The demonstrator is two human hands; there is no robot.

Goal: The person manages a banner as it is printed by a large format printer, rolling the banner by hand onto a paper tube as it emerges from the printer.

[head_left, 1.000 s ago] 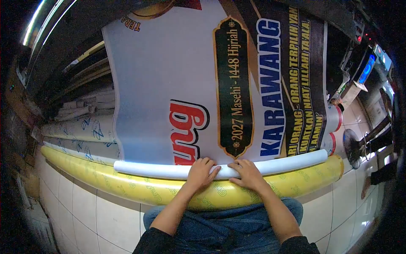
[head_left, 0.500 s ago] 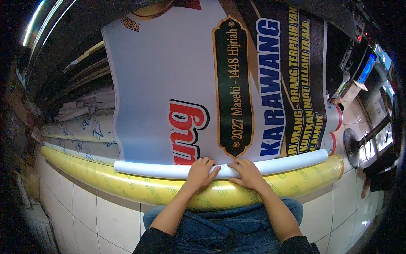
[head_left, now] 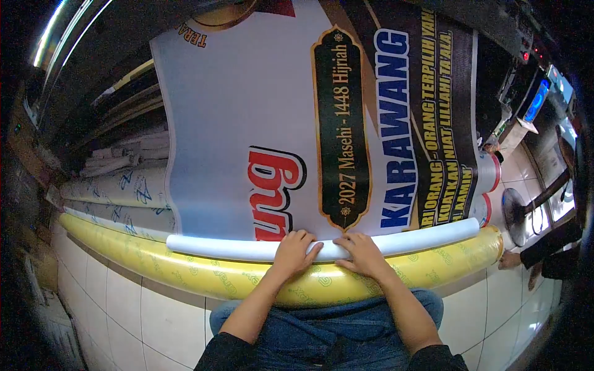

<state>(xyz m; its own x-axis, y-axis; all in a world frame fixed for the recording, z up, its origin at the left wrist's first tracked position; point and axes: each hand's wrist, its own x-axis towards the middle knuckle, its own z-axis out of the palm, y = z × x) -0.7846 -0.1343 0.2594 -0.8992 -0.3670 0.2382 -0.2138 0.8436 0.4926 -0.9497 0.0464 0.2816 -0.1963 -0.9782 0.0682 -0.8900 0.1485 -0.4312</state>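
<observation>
Both hands lie side by side on the rolled near end of a large printed vinyl banner [head_left: 235, 111], a white tube of rolled material [head_left: 204, 247] running left to right across the scene; the left hand [head_left: 294, 252] has its fingers curled over the top of the roll, thumb pointing right; the right hand [head_left: 364, 253] sits just beside it, fingers bent over the roll, pressing it from above; neither hand closes fully round the tube, they cup it; the unrolled banner stretches away to the far side, white on the left, dark brown with yellow lettering on the right; directly nearer than the white roll, touching it, lies a long yellow plastic-wrapped roll [head_left: 185, 272]; on the near side is a white tiled floor [head_left: 148, 315]; at the far right edge another person's dark sleeve and hand [head_left: 526, 256] reach in.
</observation>
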